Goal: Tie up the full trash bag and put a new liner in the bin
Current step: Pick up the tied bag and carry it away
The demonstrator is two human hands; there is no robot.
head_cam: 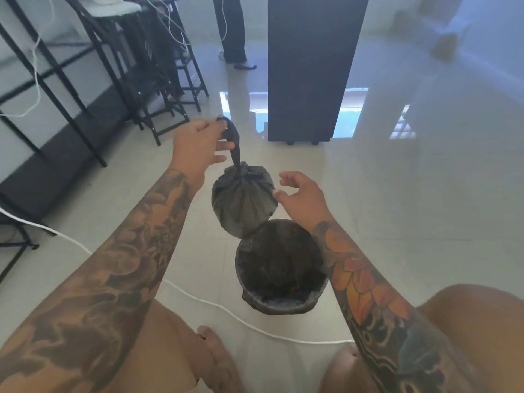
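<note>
Pale glossy floor tiles [397,194] are filling the view, catching window light in bright patches. Nearest the camera, the person's bare knees are showing at the bottom edge, and a white cable [198,300] is running across the tiles in front of them, passing just beside the bin [283,303]. That small round bin is standing on the floor between the two tattooed forearms, with a dark liner [279,262] already sitting inside it and folding over the rim. Just beyond it, the full trash bag [243,202] is hanging in the air, its bottom overlapping the bin's far rim in this view; its gathered neck is twisted into a narrow tail. The left hand [198,146] is pinching that tail near its top between thumb and fingers, carrying the bag's weight. The right hand [302,192] is hovering just beside the bag with fingers loosely spread and lightly curved, holding nothing. Farther off, black metal stools and racks [158,80] are lining the left side, with white cords trailing among them. A tall dark panel [309,66] is standing on small feet at centre, and another person's legs [234,32] are showing behind it. No readable writing is appearing anywhere.
</note>
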